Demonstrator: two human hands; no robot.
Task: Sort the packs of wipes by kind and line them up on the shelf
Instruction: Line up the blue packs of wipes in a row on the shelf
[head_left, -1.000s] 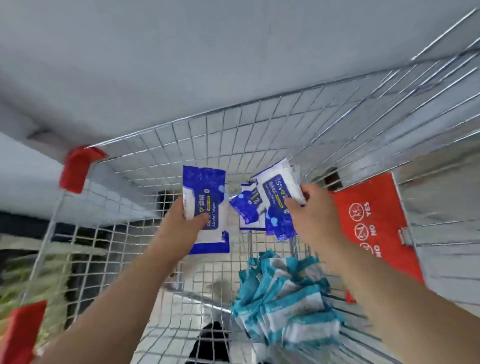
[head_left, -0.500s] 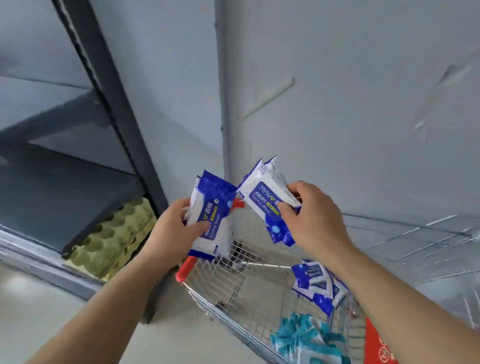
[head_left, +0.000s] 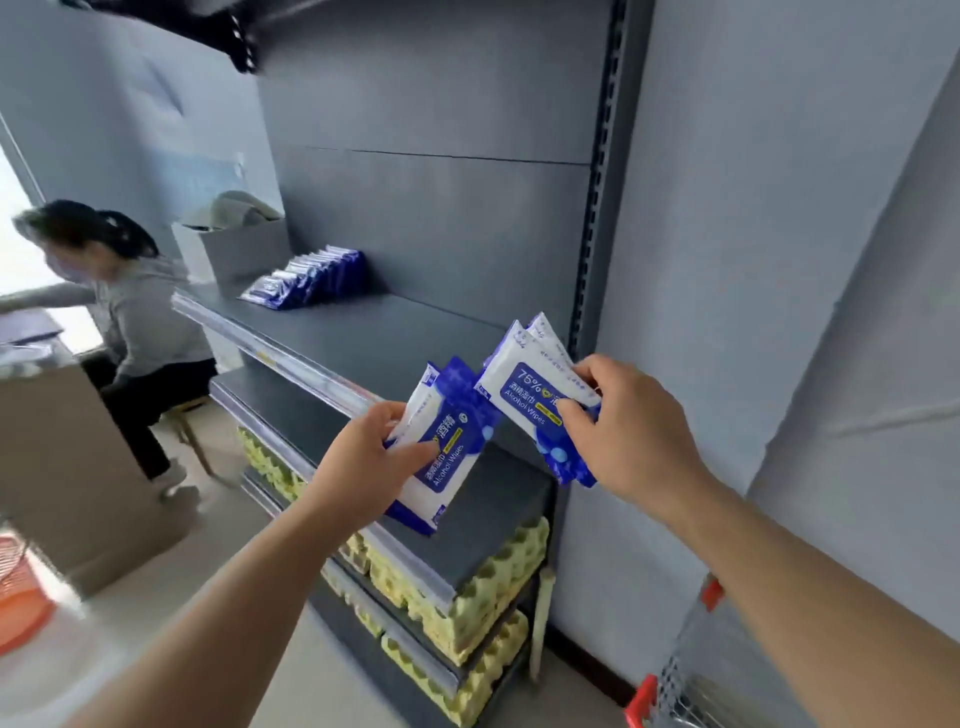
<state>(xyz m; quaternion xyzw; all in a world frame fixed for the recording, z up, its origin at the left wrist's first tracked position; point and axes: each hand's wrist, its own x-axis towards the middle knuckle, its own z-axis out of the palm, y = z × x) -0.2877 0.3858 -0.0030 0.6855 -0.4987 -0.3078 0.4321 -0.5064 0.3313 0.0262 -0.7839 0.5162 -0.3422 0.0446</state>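
Note:
My left hand (head_left: 363, 462) grips a blue-and-white pack of alcohol wipes (head_left: 447, 452), held in front of the dark grey shelf (head_left: 363, 338). My right hand (head_left: 628, 426) grips two or more stacked blue-and-white alcohol wipes packs (head_left: 530, 384), just right of the left pack and level with the shelf's front edge. A row of several blue packs (head_left: 311, 280) stands lined up at the far left end of that same shelf board. The rest of that board is bare.
A grey box (head_left: 234, 249) stands left of the row. Yellow egg trays (head_left: 467, 597) fill the lower shelves. A seated person in grey (head_left: 135, 322) is at the left beside a cardboard box (head_left: 67, 467). The wire cart's corner (head_left: 675, 691) shows bottom right.
My view swung up and left from the cart to the shelf. Both hands lifted their packs out of the cart and now hold them before the shelf.

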